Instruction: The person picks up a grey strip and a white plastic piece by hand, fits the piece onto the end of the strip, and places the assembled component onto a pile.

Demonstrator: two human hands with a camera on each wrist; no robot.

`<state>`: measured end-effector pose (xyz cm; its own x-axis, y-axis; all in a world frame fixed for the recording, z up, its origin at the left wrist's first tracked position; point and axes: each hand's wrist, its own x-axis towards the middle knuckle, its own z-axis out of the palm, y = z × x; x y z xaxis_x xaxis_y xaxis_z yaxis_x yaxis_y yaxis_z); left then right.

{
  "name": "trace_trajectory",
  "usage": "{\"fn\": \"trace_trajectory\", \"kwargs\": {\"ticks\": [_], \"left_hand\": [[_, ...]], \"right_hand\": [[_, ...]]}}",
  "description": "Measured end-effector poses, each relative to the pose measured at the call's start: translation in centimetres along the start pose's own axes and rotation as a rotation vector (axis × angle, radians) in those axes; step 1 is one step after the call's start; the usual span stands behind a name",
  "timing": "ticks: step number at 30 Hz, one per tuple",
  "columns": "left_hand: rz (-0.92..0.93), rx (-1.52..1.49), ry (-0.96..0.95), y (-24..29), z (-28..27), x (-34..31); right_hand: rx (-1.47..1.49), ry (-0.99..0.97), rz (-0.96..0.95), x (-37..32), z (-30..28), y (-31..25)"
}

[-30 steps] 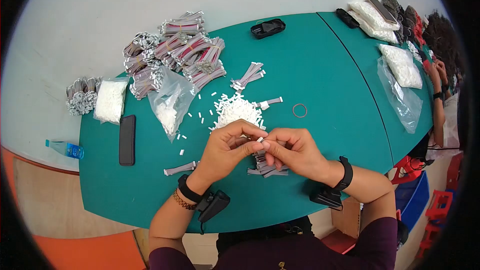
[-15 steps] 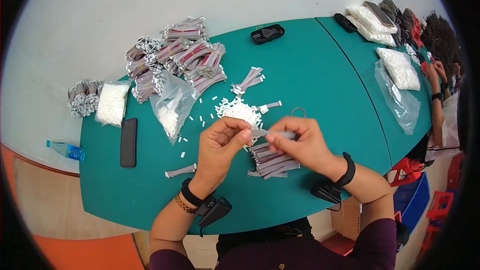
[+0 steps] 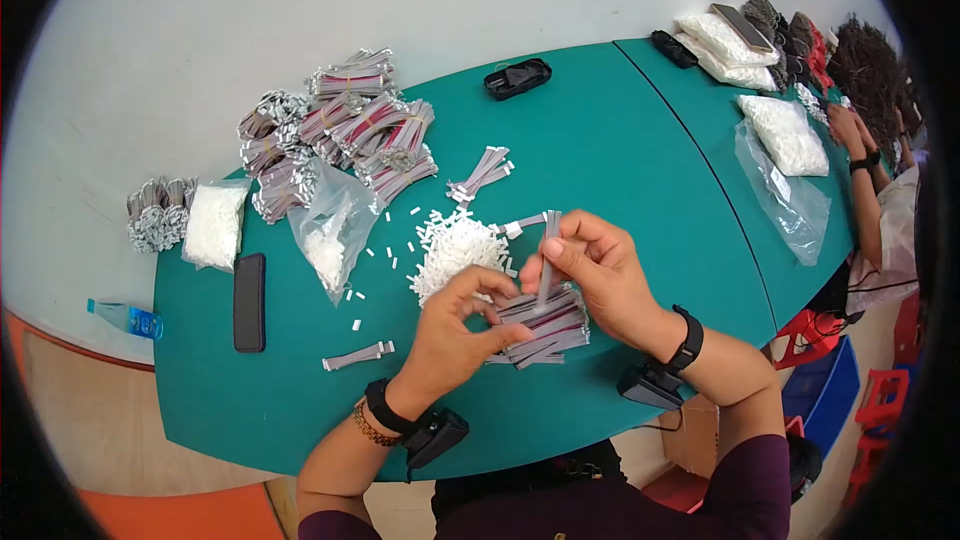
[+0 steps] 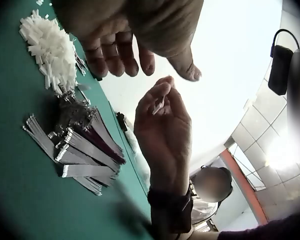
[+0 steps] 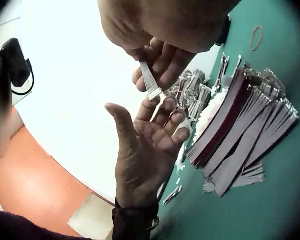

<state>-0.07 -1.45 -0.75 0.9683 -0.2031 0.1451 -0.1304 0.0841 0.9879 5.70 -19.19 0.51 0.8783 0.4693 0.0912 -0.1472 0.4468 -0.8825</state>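
Observation:
Between thumb and fingers my right hand (image 3: pixel 612 280) pinches a flat grey ribbon cable (image 3: pixel 546 275), which stands nearly upright in the head view. The right wrist view shows a white connector (image 5: pixel 154 93) at the cable's lower end, close by the left fingertips. My left hand (image 3: pixel 452 328) holds nothing; its fingers are loosely bent and its thumb is spread apart. Below both hands lies a stack of grey ribbon cables (image 3: pixel 565 335), one with a dark red strip. Behind the left hand is a heap of small white connector pieces (image 3: pixel 455 250).
Bundled cables (image 3: pixel 370 130) are piled at the back left, near an opened plastic bag (image 3: pixel 345 210) and a full bag (image 3: pixel 215 225). A dark phone (image 3: pixel 250 302) and bottle (image 3: pixel 128 320) sit left. A black case (image 3: pixel 517 78) lies behind. Another person's arm (image 3: pixel 865 200) is at right.
The hands were close together on a small piece, then had the cable stretched between them. Now the left hand has let go, and the right holds the cable over the stack.

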Motion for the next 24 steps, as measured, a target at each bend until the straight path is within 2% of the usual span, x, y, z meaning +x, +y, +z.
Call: {"fn": "trace_trajectory", "kwargs": {"ticks": [2,3,5,6,9,12,24], "left_hand": [[0.082,-0.030,0.043,-0.2,-1.0,0.2],[0.051,-0.046,0.075,0.0,-0.9,0.2],[-0.006,-0.073,0.141,0.9,-0.5,0.3],[0.021,-0.117,0.149,0.6,-0.5,0.2],[-0.091,-0.173,0.133,1.4,0.0,0.0],[-0.109,-0.203,0.143,1.2,-0.1,0.0],[-0.191,-0.257,0.245,0.5,0.3,-0.5]], "right_hand": [[-0.071,-0.099,0.022,-0.3,-0.2,0.2],[-0.105,-0.151,0.033,-0.5,-0.2,0.4],[-0.134,-0.157,0.103,-1.2,0.6,0.6],[-0.151,-0.161,0.140,-1.5,1.0,0.7],[-0.165,-0.171,0.123,-1.8,1.1,1.5],[-0.198,-0.158,0.174,-1.8,1.1,1.5],[-0.149,-0.133,0.111,-2.1,1.3,1.8]]}}
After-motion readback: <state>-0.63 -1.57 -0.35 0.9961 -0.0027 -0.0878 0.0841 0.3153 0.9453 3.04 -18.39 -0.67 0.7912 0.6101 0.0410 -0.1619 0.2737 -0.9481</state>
